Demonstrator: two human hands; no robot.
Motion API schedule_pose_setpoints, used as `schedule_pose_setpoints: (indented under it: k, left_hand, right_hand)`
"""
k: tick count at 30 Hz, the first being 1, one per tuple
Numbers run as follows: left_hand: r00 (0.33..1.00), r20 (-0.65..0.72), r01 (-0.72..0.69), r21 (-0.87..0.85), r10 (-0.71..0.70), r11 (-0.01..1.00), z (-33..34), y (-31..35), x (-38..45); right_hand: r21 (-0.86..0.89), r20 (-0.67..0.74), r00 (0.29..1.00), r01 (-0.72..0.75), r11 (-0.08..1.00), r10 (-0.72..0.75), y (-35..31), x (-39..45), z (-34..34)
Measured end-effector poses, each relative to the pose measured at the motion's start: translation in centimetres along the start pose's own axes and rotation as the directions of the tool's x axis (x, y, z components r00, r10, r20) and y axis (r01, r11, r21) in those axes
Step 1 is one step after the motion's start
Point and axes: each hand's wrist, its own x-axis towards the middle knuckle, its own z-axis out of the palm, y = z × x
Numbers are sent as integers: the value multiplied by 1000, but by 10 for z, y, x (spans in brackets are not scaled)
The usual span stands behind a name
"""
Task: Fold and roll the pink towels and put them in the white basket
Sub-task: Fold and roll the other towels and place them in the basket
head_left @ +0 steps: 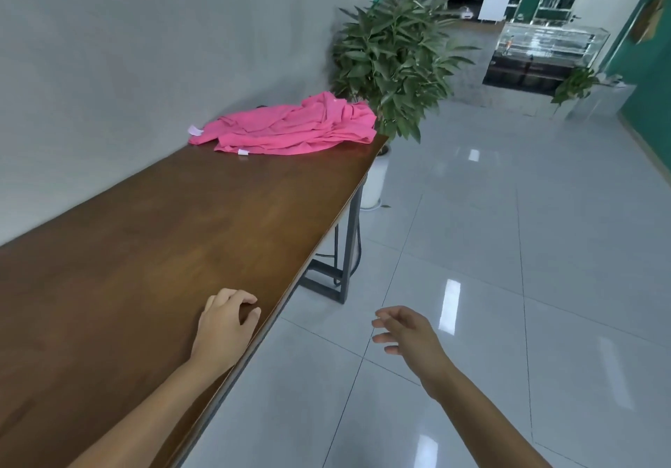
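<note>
I can read no text anywhere in my view. Two small white tags (pixel 196 130) on the pink towels (pixel 290 126), heaped at the desk's (pixel 145 249) far end, appear blank from here; the white panel (pixel 494 2) in the far room carries marks too small to read.

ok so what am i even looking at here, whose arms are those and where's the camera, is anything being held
There is no machine here: a person wears a wide-angle camera on the head, looking forward and down, so the arms are their own. The left hand rests with loosely curled fingers on the near edge of a long wooden table. The right hand hangs over the tiled floor beside the table, fingers relaxed. Neither holds anything. At the table's far end lies a crumpled heap of pink towels, with a potted plant just beyond. No white basket is in view.
</note>
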Motion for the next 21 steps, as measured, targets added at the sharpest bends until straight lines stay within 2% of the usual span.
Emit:
schedule_pose_setpoints:
  k: [8, 16, 21]
  left_hand:
    - [985, -65, 162, 62, -158, 985, 39, 41, 69]
    - [978, -98, 194, 121, -183, 973, 64, 53, 159]
    - [961, -196, 213, 86, -193, 973, 77, 49, 230]
  right_hand:
    - [-25, 87, 996, 2, 1000, 0, -39, 110, -61]
    - [-37, 123, 992, 4, 999, 1, -79, 205, -76]
    - [-60, 106, 994, 27, 998, -21, -116, 274, -70]
